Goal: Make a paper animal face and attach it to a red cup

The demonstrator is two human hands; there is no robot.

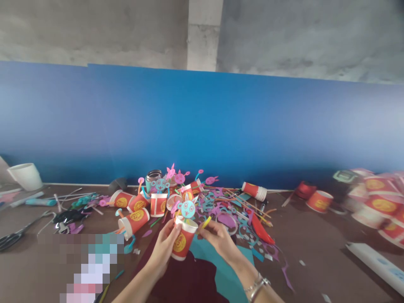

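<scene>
My left hand [164,244] is closed around a red paper cup [183,244] with a white rim and a yellow print. The cup stands slightly tilted in front of me. Just above its rim rises a light-blue paper animal face [188,209] with pointed ears; whether it is fixed to this cup is unclear. Right beside the rim, my right hand [221,242] pinches a short yellow strip [207,221] between thumb and fingers. Beneath both hands lie a turquoise sheet [232,273] and a dark maroon sheet [179,282].
Behind the hands, several decorated paper cups [139,221] stand or lie. Coloured paper scraps [227,206] and a red-handled tool [261,229] are to the right. Stacked cups [378,204] and a white power strip [377,263] sit far right. Scissors [19,235] lie left.
</scene>
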